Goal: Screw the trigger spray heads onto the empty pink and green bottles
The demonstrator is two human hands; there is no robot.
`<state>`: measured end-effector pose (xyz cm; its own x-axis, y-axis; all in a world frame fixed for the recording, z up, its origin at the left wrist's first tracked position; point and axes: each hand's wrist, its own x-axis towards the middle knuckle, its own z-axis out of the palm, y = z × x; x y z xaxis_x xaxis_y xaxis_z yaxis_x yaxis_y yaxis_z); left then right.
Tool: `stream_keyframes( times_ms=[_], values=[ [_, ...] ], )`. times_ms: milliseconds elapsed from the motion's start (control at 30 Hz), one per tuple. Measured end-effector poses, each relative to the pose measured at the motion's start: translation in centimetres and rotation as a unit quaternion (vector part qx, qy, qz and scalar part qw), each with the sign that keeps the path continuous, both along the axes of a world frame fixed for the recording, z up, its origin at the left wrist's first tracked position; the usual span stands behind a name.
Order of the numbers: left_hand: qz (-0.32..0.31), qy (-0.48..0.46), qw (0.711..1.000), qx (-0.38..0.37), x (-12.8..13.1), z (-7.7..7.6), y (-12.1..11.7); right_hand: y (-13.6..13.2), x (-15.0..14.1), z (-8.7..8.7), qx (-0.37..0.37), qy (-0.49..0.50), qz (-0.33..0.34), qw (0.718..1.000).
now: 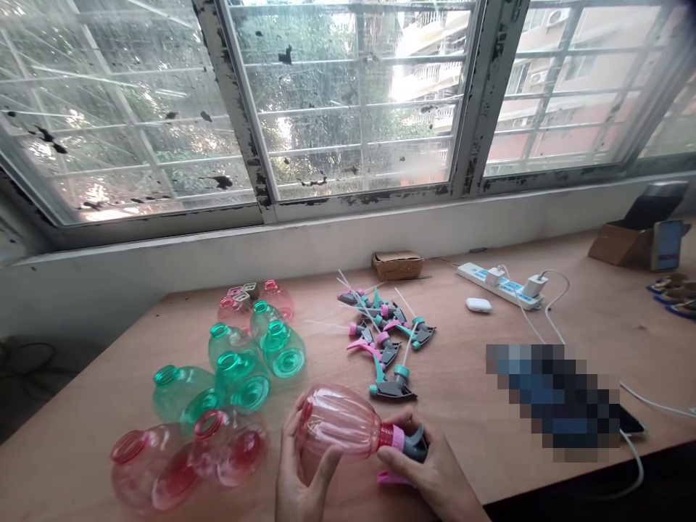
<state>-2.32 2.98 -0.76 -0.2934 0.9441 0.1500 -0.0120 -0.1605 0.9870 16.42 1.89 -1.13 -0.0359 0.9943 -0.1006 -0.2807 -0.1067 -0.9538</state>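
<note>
Two bare hands close around a clear pink bottle [340,428] at the lower center of the frame, held sideways above a brown wooden table [451,391]. The left hand [307,464] is clamped on the bottle's rounded base end, thumb in front; the right hand [421,464] grips the spray head [416,446] at the neck.

The table's left edge slants from the left side of the frame toward the window wall [304,250]; its near edge cuts across the lower right, beside the right forearm. A band of wood shows between the held bottle and the blurred block [560,406] at right, another between the green bottles [242,380] and the scattered sprayers [388,333]. To the left, red bottles [157,467] stand near the left hand, leaving it less room on that side.

The held bottle is see-through and ribbed lengthwise, with pale reflections along its wall. Its neck points right, its ridges a deeper red beside a pink collar; the spray head is dark gray, and a pink part shows below the right hand. How tightly the collar sits cannot be told.

Beyond, at upper center of the table, lies a cardboard box [396,266], with a white power strip [500,286] and a small white case [478,305] to its right.
</note>
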Motion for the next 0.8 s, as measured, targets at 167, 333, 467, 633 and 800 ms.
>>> stream_keyframes(
  times_ms=[167,333,467,633,800],
  values=[
    [-0.023,0.012,1.0,0.012,-0.3,-0.1,0.2,0.3,0.5,-0.3,0.029,-0.02,-0.007,0.999],
    [-0.058,0.051,0.997,0.012,-1.0,-0.7,0.2,0.3,0.8,-0.2,0.049,-0.031,-0.001,0.998],
    [-0.035,0.005,0.999,0.004,-0.7,-0.6,0.0,0.0,0.3,0.4,0.048,-0.031,-0.006,0.998],
    [-0.012,-0.025,1.0,-0.009,-0.3,0.2,0.1,-0.2,-0.1,1.0,0.004,0.009,-0.027,1.0],
    [-0.037,-0.052,0.998,-0.015,-0.3,0.5,0.0,-0.1,0.4,1.0,-0.014,0.025,-0.01,1.0]
  ],
)
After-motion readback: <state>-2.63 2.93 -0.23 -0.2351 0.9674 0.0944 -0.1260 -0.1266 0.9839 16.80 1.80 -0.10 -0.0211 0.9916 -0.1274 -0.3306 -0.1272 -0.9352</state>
